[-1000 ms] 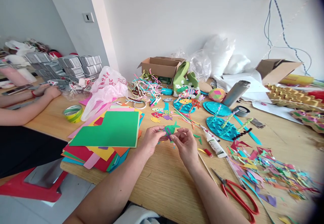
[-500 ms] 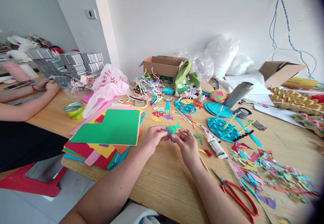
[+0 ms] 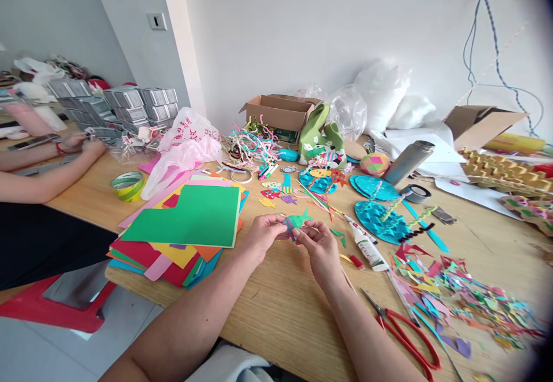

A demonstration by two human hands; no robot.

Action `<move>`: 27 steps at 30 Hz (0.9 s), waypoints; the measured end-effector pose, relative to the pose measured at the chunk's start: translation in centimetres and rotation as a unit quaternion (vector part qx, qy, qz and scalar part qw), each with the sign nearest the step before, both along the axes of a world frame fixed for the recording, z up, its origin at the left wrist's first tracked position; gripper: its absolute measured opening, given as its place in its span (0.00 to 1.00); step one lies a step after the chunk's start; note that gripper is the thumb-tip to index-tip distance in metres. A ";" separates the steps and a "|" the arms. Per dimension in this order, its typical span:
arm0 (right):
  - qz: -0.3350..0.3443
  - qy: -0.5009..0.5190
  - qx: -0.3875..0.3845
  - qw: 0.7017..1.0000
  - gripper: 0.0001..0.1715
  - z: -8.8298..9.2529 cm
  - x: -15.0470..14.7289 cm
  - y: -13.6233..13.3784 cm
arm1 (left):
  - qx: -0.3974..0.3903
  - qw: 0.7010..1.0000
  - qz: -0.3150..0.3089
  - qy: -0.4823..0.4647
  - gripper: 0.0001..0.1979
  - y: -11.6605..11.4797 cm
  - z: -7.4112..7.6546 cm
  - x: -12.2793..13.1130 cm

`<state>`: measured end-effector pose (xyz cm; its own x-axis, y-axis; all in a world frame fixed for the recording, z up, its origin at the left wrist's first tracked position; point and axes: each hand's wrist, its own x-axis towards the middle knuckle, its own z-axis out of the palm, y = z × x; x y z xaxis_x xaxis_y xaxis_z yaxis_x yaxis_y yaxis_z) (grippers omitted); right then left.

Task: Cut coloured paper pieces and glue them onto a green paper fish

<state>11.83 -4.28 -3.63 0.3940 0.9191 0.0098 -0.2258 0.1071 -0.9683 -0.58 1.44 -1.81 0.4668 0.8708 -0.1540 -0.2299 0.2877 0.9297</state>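
Note:
Between my two hands is a small green paper fish with a purple part, raised a little above the wooden table. My left hand pinches its left side, and my right hand pinches its lower right side. Fingers cover part of the fish. Beyond it lie several finished paper fish, among them a yellow fish and a purple fish. To the right of my right hand lie a white glue tube and a pair of red-handled scissors.
Stacked coloured paper lies at left, beside green-yellow tape. Paper scraps spread over the right. Blue discs with pipe cleaners and a metal flask stand further back. A co-worker's hands are at far left.
Both hands keep their pinch on the paper fish, with barely any movement. The whole view has shifted very slightly. The co-worker's hands at far left have moved a little.

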 end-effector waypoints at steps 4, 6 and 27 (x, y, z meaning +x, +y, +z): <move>-0.004 0.004 -0.003 1.000 0.29 0.2 -0.1 0.0 | -0.001 1.000 0.001 -0.001 0.05 0.0 0.0 0.0; -0.004 0.006 -0.003 1.000 0.29 0.2 -0.1 0.0 | -0.002 1.000 -0.001 0.001 0.05 0.0 0.0 0.0; 0.003 0.007 -0.005 1.000 0.28 0.1 -0.2 0.1 | -0.005 0.999 0.033 0.026 0.07 0.0 0.1 -0.1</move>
<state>11.59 -4.20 -3.57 0.3893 0.9211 -0.0040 -0.2399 0.0972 -0.9659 -0.67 1.44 -1.67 0.4000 0.8977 -0.1848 -0.2007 0.2826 0.9380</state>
